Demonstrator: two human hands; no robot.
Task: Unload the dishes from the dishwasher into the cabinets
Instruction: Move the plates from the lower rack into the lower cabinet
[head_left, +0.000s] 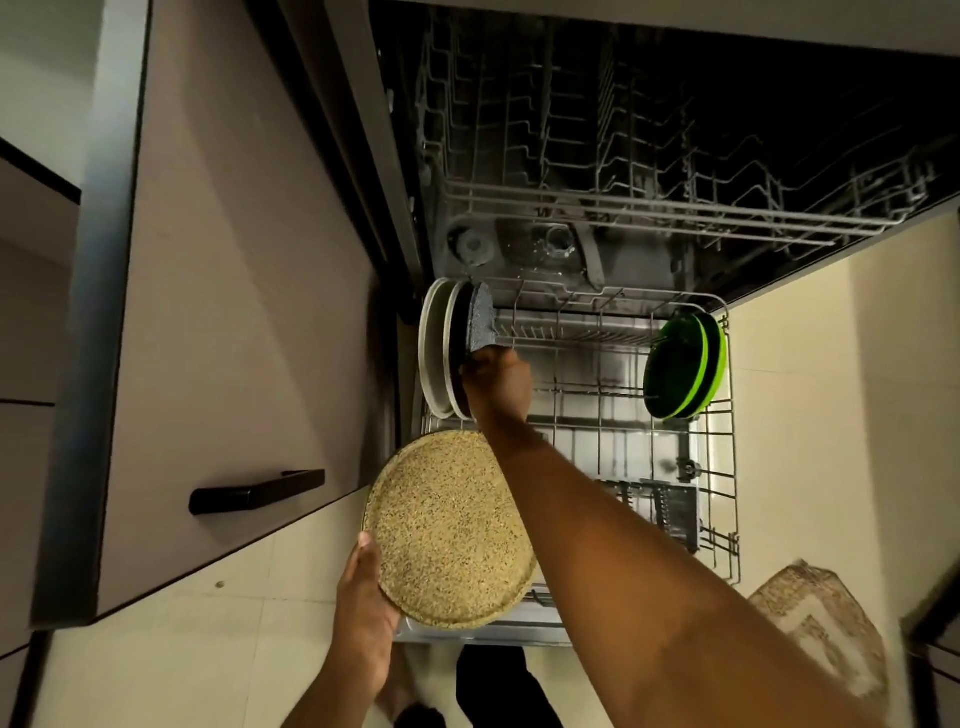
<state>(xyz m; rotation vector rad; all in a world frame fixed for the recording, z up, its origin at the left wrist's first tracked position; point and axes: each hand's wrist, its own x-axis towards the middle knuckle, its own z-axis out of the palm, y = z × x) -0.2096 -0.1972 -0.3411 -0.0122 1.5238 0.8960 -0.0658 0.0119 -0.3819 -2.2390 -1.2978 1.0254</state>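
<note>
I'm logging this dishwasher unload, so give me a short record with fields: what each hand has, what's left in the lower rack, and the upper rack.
left hand: holds round speckled tan plate by its rim
right hand: grip on grey speckled plate, standing in lower wire rack
rack left side: pale upright plates
rack right side: green plates, upright
upper wire rack: no dishes visible

Dishes counted in and above the lower rack (722, 467)

Two green plates (680, 366), two white plates (434, 348), one grey dish (480, 322) at the right fingertips, one speckled plate (449, 527) against the left fingers.
</note>
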